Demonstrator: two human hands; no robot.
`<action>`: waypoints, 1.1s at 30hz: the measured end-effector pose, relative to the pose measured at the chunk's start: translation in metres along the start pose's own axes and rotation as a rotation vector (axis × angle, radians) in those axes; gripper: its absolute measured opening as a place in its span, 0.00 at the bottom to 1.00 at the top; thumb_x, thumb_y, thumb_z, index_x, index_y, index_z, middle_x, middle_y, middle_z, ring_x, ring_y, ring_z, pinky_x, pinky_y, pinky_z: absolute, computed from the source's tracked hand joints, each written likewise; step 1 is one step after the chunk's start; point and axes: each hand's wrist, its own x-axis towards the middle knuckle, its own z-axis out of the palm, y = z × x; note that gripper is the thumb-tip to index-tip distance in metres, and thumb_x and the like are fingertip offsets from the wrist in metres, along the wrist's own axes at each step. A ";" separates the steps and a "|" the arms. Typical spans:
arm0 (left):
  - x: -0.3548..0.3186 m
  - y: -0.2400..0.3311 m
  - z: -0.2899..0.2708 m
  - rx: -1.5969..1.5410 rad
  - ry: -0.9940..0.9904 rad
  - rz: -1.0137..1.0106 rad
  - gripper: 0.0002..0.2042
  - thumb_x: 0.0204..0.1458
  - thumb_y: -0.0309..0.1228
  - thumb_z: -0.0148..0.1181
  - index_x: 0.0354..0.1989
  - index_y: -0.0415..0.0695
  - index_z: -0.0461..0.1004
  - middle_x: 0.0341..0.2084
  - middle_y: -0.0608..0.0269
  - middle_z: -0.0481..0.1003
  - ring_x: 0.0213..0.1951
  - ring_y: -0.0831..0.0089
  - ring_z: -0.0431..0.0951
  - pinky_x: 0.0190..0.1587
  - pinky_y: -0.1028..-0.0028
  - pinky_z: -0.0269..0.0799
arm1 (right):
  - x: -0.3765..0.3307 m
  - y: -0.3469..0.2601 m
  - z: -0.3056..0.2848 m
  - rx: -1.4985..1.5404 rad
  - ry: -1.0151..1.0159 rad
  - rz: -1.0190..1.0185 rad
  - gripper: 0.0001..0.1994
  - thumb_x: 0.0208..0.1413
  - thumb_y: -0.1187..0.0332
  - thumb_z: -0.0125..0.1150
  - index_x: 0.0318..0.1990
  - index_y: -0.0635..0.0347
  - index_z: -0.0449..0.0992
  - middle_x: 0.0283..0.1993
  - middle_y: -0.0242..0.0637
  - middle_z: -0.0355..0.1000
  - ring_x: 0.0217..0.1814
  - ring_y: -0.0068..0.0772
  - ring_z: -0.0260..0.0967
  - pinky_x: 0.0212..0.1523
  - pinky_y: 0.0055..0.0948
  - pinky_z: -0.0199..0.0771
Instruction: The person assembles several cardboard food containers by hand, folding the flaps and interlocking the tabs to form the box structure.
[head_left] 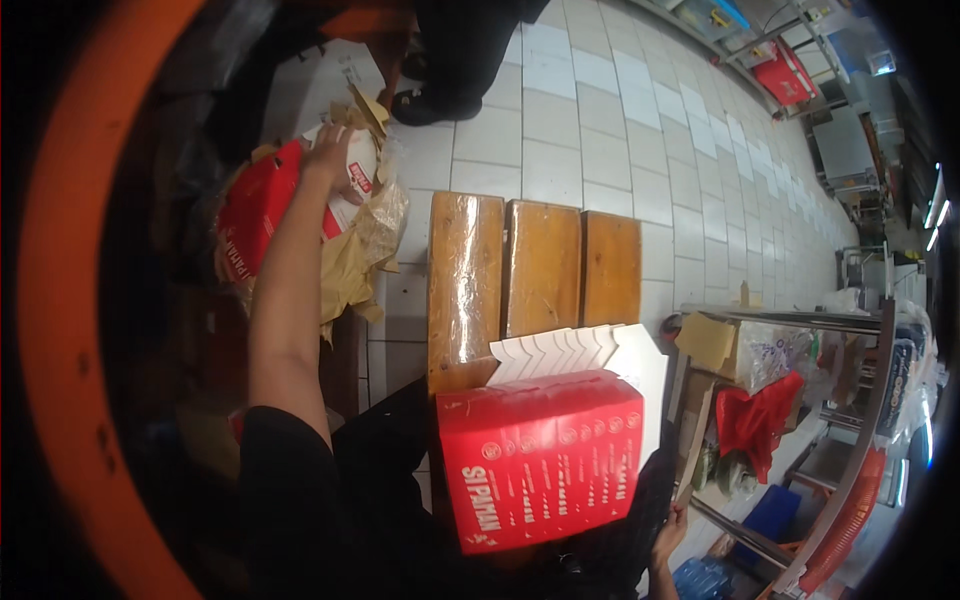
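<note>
My left hand (333,155) reaches to the far left and rests, fingers stretched, on red-and-white cardboard packaging (263,208) in an opened wrapping of brown paper (345,265) and clear plastic. Close in front of me, a stack of folded red-and-white cardboard boxes (545,455) lies on a wooden bench (543,265). Their white flaps (555,350) fan out at the far side. Down at the lower right is my right hand (668,535), its fingers curled beside the stack, near the rack's edge. What it holds, if anything, cannot be made out.
A metal rack (800,320) on the right holds cardboard, plastic bags and a red bag (760,420). Another person's dark trousers and shoe (437,105) show at the top, on the tiled floor (600,140). An orange post (60,250) curves along the left.
</note>
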 end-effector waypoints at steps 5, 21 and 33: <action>0.017 0.018 -0.030 0.089 -0.136 -0.059 0.64 0.10 0.40 0.86 0.66 0.52 0.55 0.67 0.64 0.56 0.71 0.62 0.49 0.65 0.39 0.48 | 0.002 -0.028 0.008 -0.055 -0.069 -0.018 0.07 0.61 0.69 0.47 0.35 0.63 0.69 0.32 0.34 0.68 0.37 0.26 0.66 0.43 0.27 0.67; -0.029 0.027 -0.046 -0.004 0.705 0.093 0.30 0.30 0.28 0.76 0.47 0.53 0.71 0.45 0.67 0.76 0.52 0.69 0.72 0.52 0.55 0.58 | 0.002 -0.032 0.016 0.172 -0.078 0.116 0.08 0.60 0.71 0.46 0.38 0.65 0.70 0.32 0.37 0.70 0.37 0.29 0.69 0.41 0.29 0.71; -0.016 -0.005 -0.064 0.089 0.412 0.062 0.18 0.47 0.27 0.59 0.49 0.54 0.76 0.38 0.63 0.80 0.48 0.64 0.76 0.52 0.55 0.58 | 0.010 -0.008 0.014 0.040 -0.047 0.013 0.10 0.61 0.68 0.47 0.37 0.66 0.71 0.34 0.37 0.70 0.38 0.28 0.68 0.41 0.28 0.70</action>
